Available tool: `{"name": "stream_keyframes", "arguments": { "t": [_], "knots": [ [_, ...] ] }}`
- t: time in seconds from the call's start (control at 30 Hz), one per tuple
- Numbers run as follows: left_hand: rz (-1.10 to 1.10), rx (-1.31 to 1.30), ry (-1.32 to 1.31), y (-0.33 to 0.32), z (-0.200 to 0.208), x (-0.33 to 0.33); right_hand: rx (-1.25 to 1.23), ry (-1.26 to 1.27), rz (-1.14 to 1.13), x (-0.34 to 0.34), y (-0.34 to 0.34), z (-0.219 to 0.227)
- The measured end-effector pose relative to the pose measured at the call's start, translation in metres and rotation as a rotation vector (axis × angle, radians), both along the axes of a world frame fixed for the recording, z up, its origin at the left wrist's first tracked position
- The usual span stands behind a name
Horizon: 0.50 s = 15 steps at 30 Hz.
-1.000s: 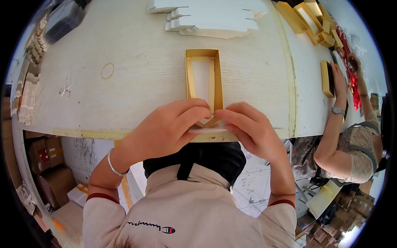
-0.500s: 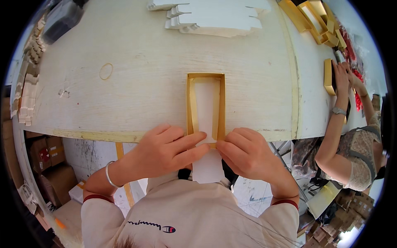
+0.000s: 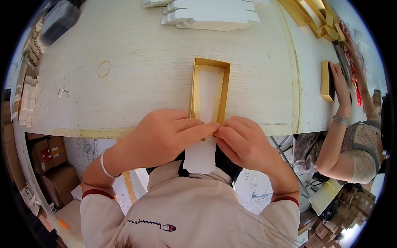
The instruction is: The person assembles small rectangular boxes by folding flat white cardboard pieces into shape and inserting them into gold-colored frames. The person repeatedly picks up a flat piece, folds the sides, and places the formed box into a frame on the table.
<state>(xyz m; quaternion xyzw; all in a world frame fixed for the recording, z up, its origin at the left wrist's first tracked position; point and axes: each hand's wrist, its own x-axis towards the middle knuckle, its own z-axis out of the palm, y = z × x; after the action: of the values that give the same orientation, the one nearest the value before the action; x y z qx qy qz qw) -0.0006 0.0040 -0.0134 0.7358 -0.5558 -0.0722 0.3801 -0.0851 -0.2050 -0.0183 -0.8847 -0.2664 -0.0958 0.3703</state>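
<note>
A long gold cardboard box [image 3: 226, 89], open on top with a white inside, lies on the table with its near end at the front edge. From that end a white flap [image 3: 199, 156] hangs out over my lap. My left hand [image 3: 163, 134] reaches across the near end, its thumb and forefinger closed at the near right corner. My right hand [image 3: 244, 138] pinches the same corner from the right, fingers curled. The fingertips of both hands meet there and hide the fold between them.
Flat white cartons [image 3: 211, 14] are stacked at the far side. A rubber band [image 3: 104, 69] lies at left, near a stack of grey trays [image 3: 61, 22]. At right, a co-worker's hand [image 3: 340, 82] rests by another gold box [image 3: 326, 82]; more gold boxes [image 3: 316, 20] lie beyond.
The box has shifted away from me and turned slightly, its far end rightward. My left fingers have slid right to the corner. The co-worker's one arm has stretched farther out.
</note>
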Motion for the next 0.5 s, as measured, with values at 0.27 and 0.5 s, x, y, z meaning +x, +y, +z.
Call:
{"name": "stream_keyframes", "arguments": {
  "t": [0.27, 0.5],
  "knots": [
    [0.101, -0.178, -0.136, 0.0, -0.025, -0.015, -0.083, -0.051, -0.089, -0.007, 0.009, -0.004],
    [0.1, -0.105, -0.002, 0.003, -0.022, -0.015, -0.112, -0.184, -0.019, -0.018, -0.004, -0.009]
  ]
}}
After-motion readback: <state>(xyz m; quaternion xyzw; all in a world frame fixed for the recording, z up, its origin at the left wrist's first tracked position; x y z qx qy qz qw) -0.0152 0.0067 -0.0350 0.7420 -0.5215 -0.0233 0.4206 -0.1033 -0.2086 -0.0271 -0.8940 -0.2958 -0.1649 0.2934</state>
